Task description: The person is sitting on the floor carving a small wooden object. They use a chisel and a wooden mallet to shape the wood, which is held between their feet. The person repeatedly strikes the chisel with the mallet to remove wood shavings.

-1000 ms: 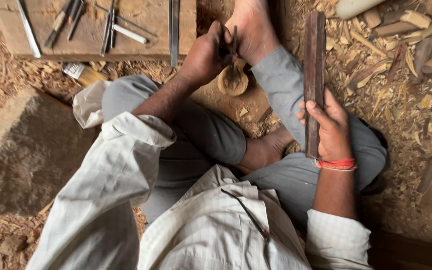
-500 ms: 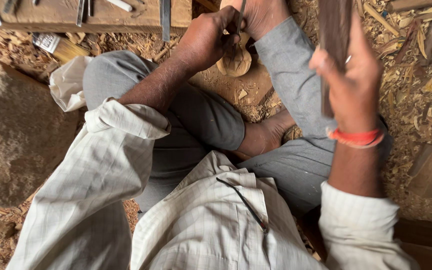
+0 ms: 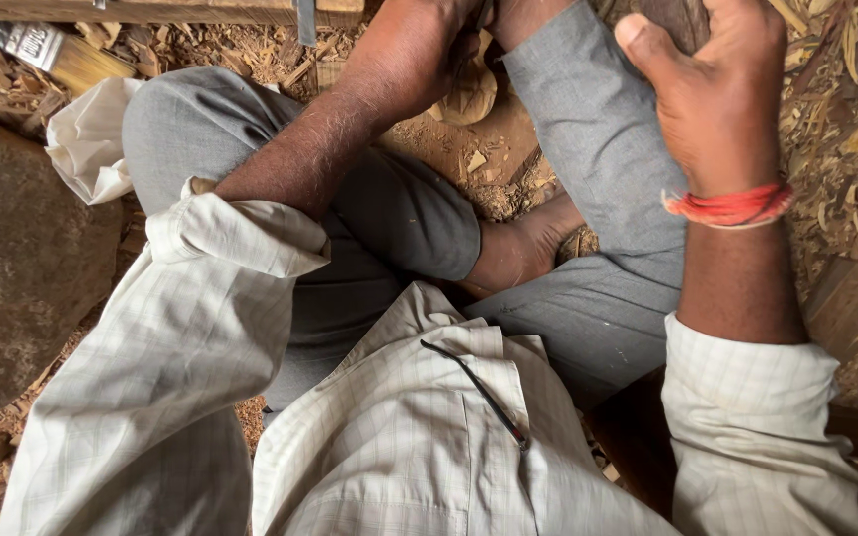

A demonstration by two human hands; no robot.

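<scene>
Far left of the frame: a large grey stone point(image 3: 22, 268) on the floor, wood shavings point(image 3: 826, 119) scattered around it. Upper left: a flat paintbrush point(image 3: 57, 55) lies in the shavings, just beside a crumpled white cloth point(image 3: 86, 139). Along the top edge, a wooden board point(image 3: 151, 10), mostly cut off.

Person sits cross-legged, grey trousers, pale checked shirt with sleeves rolled.

Top centre: left hand point(image 3: 429, 40) reaches down past the raised knee, fingers curled shut around a thin tool whose end barely shows; it is pressed at a small pale wood piece point(image 3: 471, 91) resting on the ground by the foot. Tool kind cannot be told.

Upper right: right hand point(image 3: 712, 94), red thread at the wrist, closed in a fist around a dark wooden stick point(image 3: 669, 20), thumb up; most of the stick is hidden or out of frame.
</scene>
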